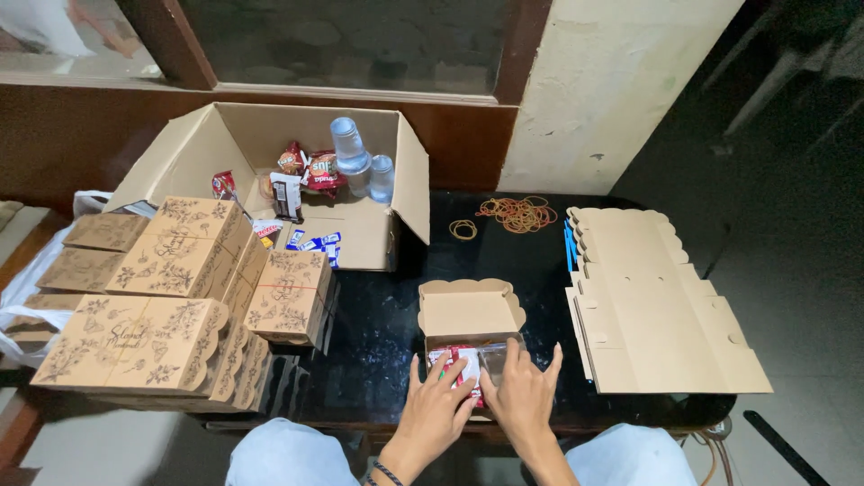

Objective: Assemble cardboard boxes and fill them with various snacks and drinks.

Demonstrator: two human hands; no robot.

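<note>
Snack box (470,315) open on black table (387,333); both hands (438,409) (525,394) pressing flat, fingers spread, on contents; plastered wall behind.

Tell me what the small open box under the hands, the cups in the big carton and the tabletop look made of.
Small open box: thin brown cardboard, matte, with a scalloped die-cut lid edge and fold creases. Cups in the big carton: clear plastic, see-through and faintly bluish, probably thin disposable ones. Tabletop: black, glossy, speckled with pale flecks, likely polished stone or a laminate imitating it; cannot tell which.

A makeshift home packing spot: stacked printed snack boxes (171,297), flat blanks (657,306), black table (387,333).
</note>
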